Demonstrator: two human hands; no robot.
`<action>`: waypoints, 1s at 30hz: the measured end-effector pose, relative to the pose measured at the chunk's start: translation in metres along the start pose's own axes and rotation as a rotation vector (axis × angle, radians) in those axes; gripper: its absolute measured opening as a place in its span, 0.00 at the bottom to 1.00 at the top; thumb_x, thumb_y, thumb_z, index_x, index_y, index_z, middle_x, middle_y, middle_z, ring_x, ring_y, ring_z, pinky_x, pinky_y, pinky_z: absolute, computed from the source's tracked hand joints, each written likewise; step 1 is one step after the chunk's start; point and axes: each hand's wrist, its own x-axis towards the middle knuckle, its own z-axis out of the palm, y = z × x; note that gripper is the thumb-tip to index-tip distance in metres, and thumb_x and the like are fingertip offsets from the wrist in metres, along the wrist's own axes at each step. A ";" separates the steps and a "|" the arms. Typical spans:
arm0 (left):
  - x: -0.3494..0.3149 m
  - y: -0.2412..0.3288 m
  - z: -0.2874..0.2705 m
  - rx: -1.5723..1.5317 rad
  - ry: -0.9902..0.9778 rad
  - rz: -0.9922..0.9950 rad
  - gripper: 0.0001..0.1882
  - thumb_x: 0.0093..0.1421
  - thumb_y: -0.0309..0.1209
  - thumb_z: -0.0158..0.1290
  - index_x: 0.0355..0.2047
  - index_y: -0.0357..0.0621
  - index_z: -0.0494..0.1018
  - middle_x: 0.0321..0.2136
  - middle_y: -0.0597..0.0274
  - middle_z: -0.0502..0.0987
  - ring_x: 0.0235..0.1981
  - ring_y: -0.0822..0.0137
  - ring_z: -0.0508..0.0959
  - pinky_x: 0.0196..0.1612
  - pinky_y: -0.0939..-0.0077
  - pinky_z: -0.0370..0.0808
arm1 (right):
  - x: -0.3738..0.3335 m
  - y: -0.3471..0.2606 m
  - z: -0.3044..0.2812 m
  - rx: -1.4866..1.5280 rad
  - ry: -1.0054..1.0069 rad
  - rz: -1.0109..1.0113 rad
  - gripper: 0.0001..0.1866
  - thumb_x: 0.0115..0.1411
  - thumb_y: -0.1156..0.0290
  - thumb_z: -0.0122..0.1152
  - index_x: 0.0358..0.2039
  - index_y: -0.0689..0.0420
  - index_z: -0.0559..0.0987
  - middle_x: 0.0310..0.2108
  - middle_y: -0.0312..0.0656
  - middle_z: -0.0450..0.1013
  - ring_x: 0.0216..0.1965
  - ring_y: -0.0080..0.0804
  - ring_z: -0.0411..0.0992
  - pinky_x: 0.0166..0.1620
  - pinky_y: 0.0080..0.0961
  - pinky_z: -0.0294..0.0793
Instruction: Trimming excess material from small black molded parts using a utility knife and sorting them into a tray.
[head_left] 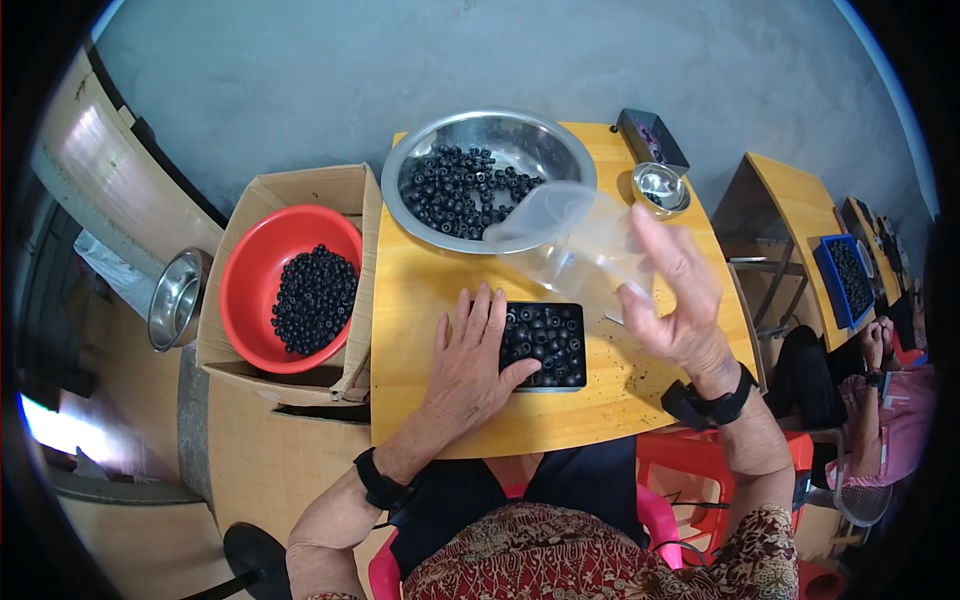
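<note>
Nearest the lens, right of centre, the right hand [680, 300] grips the lower-right end of a clear plastic cup [565, 225], the exact finger placement lost in blur. Smeared across mid-frame, the cup slants from lower right to upper left, its broad end toward the steel bowl [540, 140], veiling that rim. Below, the left hand [470, 350], fingers slightly parted, thumb over black beads [545, 345], hides the left edge of the tray [555, 389].

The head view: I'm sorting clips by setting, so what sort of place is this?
Probably a small workshop: black bead-like pieces lie in a steel bowl and a red basin, and another person sits near a second table bearing a blue tray.
</note>
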 end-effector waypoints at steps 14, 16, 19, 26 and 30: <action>0.018 -0.020 -0.018 -0.637 0.339 -0.289 0.32 0.66 0.45 0.50 0.62 0.37 0.60 0.57 0.48 0.66 0.57 0.53 0.70 0.59 0.55 0.66 | 0.052 0.079 0.028 0.107 0.196 0.519 0.26 0.62 0.67 0.58 0.61 0.59 0.71 0.38 0.40 0.75 0.34 0.21 0.71 0.37 0.19 0.73; 0.036 -0.024 -0.041 -0.935 0.360 -0.447 0.32 0.67 0.45 0.50 0.64 0.41 0.58 0.56 0.50 0.67 0.56 0.56 0.71 0.58 0.63 0.68 | 0.055 0.085 0.040 0.327 0.204 0.663 0.25 0.64 0.65 0.56 0.60 0.60 0.70 0.35 0.38 0.73 0.32 0.20 0.70 0.36 0.20 0.73; 0.067 -0.047 -0.064 -1.349 0.183 -0.694 0.40 0.62 0.58 0.51 0.62 0.38 0.59 0.54 0.46 0.69 0.51 0.54 0.76 0.58 0.62 0.68 | 0.054 0.089 0.044 0.353 0.183 0.737 0.25 0.66 0.61 0.53 0.60 0.61 0.70 0.32 0.35 0.72 0.31 0.20 0.71 0.35 0.19 0.72; 0.112 -0.079 -0.029 -1.700 -0.041 -0.818 0.17 0.64 0.37 0.49 0.47 0.36 0.67 0.45 0.47 0.77 0.45 0.53 0.80 0.55 0.57 0.75 | 0.029 0.091 0.032 0.451 0.249 0.891 0.26 0.66 0.57 0.53 0.59 0.60 0.71 0.31 0.37 0.74 0.30 0.23 0.74 0.31 0.20 0.72; 0.107 -0.071 -0.025 -1.611 0.171 -0.834 0.16 0.59 0.23 0.48 0.48 0.40 0.66 0.45 0.55 0.75 0.48 0.57 0.77 0.52 0.58 0.77 | 0.017 0.081 0.001 0.560 0.292 0.966 0.31 0.68 0.52 0.49 0.61 0.64 0.66 0.29 0.39 0.75 0.31 0.23 0.75 0.29 0.18 0.72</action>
